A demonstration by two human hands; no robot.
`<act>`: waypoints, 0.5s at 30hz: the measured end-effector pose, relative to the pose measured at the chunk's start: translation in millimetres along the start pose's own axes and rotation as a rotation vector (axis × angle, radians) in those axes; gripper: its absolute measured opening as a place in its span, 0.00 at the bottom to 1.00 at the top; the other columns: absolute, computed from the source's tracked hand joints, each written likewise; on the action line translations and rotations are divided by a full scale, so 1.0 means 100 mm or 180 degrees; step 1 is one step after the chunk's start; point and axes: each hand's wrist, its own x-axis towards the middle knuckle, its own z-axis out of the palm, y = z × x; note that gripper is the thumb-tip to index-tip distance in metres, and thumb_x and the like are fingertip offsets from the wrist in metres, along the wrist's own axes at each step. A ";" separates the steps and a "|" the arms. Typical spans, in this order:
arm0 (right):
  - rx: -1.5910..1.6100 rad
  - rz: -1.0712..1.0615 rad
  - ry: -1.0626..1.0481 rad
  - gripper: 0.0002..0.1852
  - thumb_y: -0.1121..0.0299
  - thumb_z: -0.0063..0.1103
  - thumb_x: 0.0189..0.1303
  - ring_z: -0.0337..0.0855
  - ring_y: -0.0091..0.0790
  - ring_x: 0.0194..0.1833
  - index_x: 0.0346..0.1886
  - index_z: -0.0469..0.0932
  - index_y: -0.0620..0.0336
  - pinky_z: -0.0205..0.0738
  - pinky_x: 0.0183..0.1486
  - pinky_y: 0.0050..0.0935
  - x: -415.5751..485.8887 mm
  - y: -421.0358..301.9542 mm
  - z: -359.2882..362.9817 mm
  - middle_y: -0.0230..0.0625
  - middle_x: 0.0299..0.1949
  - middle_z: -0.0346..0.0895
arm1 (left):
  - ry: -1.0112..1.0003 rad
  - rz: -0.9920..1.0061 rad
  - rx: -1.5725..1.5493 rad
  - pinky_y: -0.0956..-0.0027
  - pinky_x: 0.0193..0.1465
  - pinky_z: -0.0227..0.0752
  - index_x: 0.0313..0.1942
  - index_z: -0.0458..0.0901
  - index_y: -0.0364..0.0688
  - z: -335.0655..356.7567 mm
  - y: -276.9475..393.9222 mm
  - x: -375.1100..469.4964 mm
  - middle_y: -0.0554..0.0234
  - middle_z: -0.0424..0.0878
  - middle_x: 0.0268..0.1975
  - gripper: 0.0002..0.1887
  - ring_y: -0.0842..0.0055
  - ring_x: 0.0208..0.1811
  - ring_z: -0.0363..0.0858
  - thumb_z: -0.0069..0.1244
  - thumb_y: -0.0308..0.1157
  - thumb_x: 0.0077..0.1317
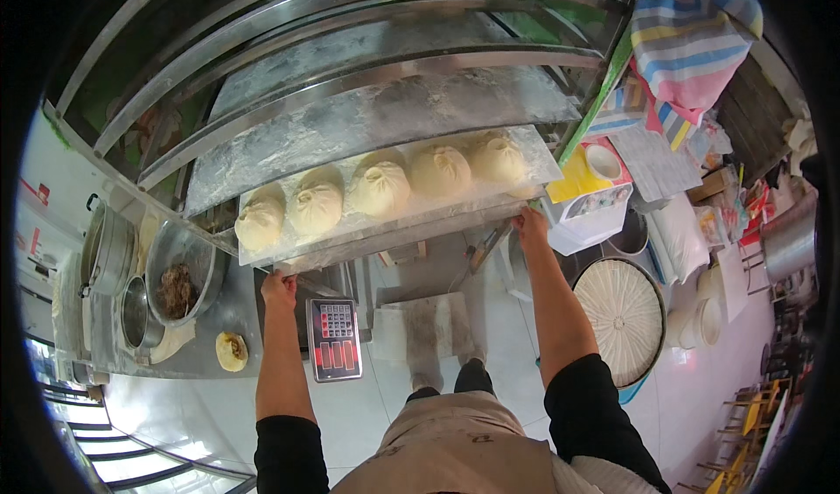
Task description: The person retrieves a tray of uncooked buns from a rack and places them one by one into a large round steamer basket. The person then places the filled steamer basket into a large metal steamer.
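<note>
Several pale filled dough buns with pleated tops [380,189] sit in a row on a floured tray [545,166] in the metal rack. Close beneath it runs the front edge of a lower tray [407,238], with a little pale dough peeking out at its ends. My left hand [280,289] grips this lower edge at its left corner, fingers curled. At the right corner my right hand [531,226] holds the same edge. Most of the lower tray is hidden by the one above.
Rack rails [367,77] and floured upper trays [394,110] rise ahead. A digital scale [335,340] stands beside my left forearm. Left, a steel table [216,356] bears a bowl of brown filling [177,290] and a filled dough round [231,351]. A woven steamer lid [618,323] lies right.
</note>
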 end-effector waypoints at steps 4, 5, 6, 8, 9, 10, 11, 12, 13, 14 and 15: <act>-0.0011 0.0136 0.0059 0.07 0.64 0.50 0.58 0.73 0.21 0.22 0.34 0.73 0.56 0.54 0.17 0.17 -0.48 0.11 -0.28 0.28 0.27 0.75 | -0.0168 0.0044 0.0179 0.77 0.31 0.71 0.44 0.70 0.39 -0.32 -0.09 -0.39 0.62 0.75 0.35 0.08 0.77 0.30 0.74 0.39 0.27 0.65; -0.0007 0.0227 0.0041 0.07 0.64 0.50 0.58 0.72 0.20 0.23 0.34 0.73 0.56 0.54 0.17 0.17 -0.65 0.12 -0.35 0.27 0.26 0.74 | -0.0166 0.0053 0.0233 0.78 0.31 0.71 0.44 0.70 0.39 -0.48 -0.11 -0.50 0.63 0.75 0.35 0.09 0.78 0.31 0.74 0.39 0.27 0.65; 0.0000 0.0350 -0.0022 0.07 0.63 0.50 0.59 0.72 0.20 0.23 0.34 0.73 0.55 0.53 0.17 0.16 -0.89 0.09 -0.35 0.26 0.26 0.74 | -0.0139 0.0001 0.0297 0.78 0.33 0.70 0.44 0.71 0.40 -0.69 -0.04 -0.64 0.64 0.76 0.34 0.09 0.79 0.32 0.74 0.38 0.28 0.65; 0.0031 0.0415 -0.0055 0.07 0.63 0.50 0.59 0.72 0.18 0.23 0.34 0.73 0.54 0.53 0.18 0.15 -1.27 0.08 -0.60 0.25 0.26 0.73 | -0.0100 -0.0040 0.0211 0.78 0.33 0.69 0.44 0.71 0.40 -0.87 -0.08 -0.98 0.65 0.76 0.34 0.09 0.79 0.32 0.74 0.39 0.29 0.65; 0.0069 0.0389 -0.0081 0.06 0.63 0.50 0.59 0.72 0.18 0.24 0.35 0.73 0.52 0.53 0.19 0.14 -1.41 0.10 -0.75 0.23 0.26 0.73 | -0.0095 -0.0065 0.0159 0.77 0.33 0.69 0.44 0.71 0.41 -0.89 -0.12 -1.16 0.65 0.76 0.35 0.09 0.79 0.32 0.74 0.39 0.30 0.65; 0.0035 0.0451 -0.0028 0.06 0.63 0.50 0.59 0.72 0.18 0.25 0.34 0.73 0.52 0.54 0.20 0.14 -1.54 0.14 -0.88 0.23 0.26 0.73 | 0.0012 -0.0164 0.0135 0.77 0.34 0.69 0.44 0.71 0.42 -0.89 -0.12 -1.37 0.66 0.76 0.35 0.09 0.80 0.31 0.74 0.40 0.31 0.65; -0.0001 0.0516 0.0024 0.05 0.63 0.50 0.59 0.72 0.17 0.25 0.34 0.73 0.51 0.54 0.21 0.14 -1.68 0.18 -1.00 0.22 0.25 0.73 | 0.0019 -0.0193 0.0182 0.77 0.33 0.68 0.44 0.71 0.42 -0.98 -0.15 -1.49 0.67 0.76 0.35 0.09 0.80 0.31 0.74 0.41 0.31 0.65; -0.0026 0.0560 0.0051 0.05 0.63 0.50 0.59 0.72 0.17 0.26 0.34 0.73 0.50 0.55 0.21 0.15 -1.81 0.18 -1.08 0.22 0.25 0.72 | 0.0018 -0.0196 0.0211 0.77 0.33 0.68 0.45 0.71 0.43 -1.08 -0.16 -1.60 0.67 0.77 0.35 0.09 0.80 0.31 0.73 0.41 0.31 0.65; -0.0021 0.0599 0.0050 0.05 0.63 0.50 0.59 0.72 0.17 0.26 0.33 0.73 0.50 0.56 0.22 0.15 -1.93 0.20 -1.14 0.22 0.25 0.72 | 0.0034 -0.0195 0.0250 0.77 0.33 0.68 0.45 0.71 0.43 -1.18 -0.16 -1.71 0.68 0.77 0.35 0.09 0.81 0.31 0.73 0.41 0.31 0.65; -0.0018 0.0639 0.0048 0.05 0.62 0.50 0.60 0.72 0.18 0.26 0.33 0.72 0.49 0.57 0.23 0.15 -2.05 0.21 -1.19 0.22 0.25 0.72 | 0.0205 -0.0232 0.0236 0.77 0.31 0.68 0.44 0.70 0.44 -1.26 -0.17 -1.80 0.69 0.76 0.35 0.09 0.81 0.31 0.73 0.42 0.30 0.64; -0.0020 0.0659 0.0057 0.05 0.62 0.49 0.60 0.72 0.18 0.26 0.33 0.72 0.49 0.57 0.23 0.16 -2.14 0.21 -1.26 0.22 0.25 0.72 | 0.0088 -0.0261 0.0236 0.76 0.31 0.67 0.44 0.70 0.45 -1.33 -0.17 -1.85 0.69 0.76 0.34 0.08 0.81 0.31 0.73 0.42 0.30 0.64</act>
